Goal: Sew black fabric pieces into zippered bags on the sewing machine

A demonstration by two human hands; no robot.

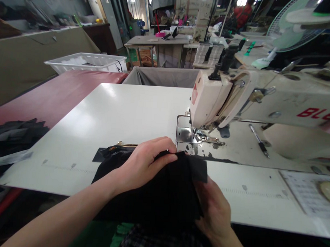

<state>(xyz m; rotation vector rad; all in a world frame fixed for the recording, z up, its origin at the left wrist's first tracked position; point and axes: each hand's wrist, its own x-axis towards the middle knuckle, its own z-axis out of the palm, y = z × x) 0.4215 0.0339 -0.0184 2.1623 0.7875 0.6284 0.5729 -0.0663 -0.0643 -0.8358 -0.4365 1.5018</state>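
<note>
A piece of black fabric (166, 190) lies over the front edge of the white sewing table (120, 117). My left hand (145, 163) rests on top of it, fingers curled and pinching its upper edge. My right hand (214, 208) grips the fabric's right side from below, thumb and fingers closed on it. The sewing machine (239, 98) stands just beyond, its presser foot (206, 138) a short way from the fabric's top corner. A gold-coloured tool, perhaps scissors (124, 145), peeks out from behind the fabric on the left.
A stack of black pieces (10, 132) lies at the left on a red table (51, 98). A white plastic crate (87, 62) stands further back. A small tool (259, 141) lies under the machine arm. A printed sheet (308, 192) is at the right. A fan (294, 23) stands behind.
</note>
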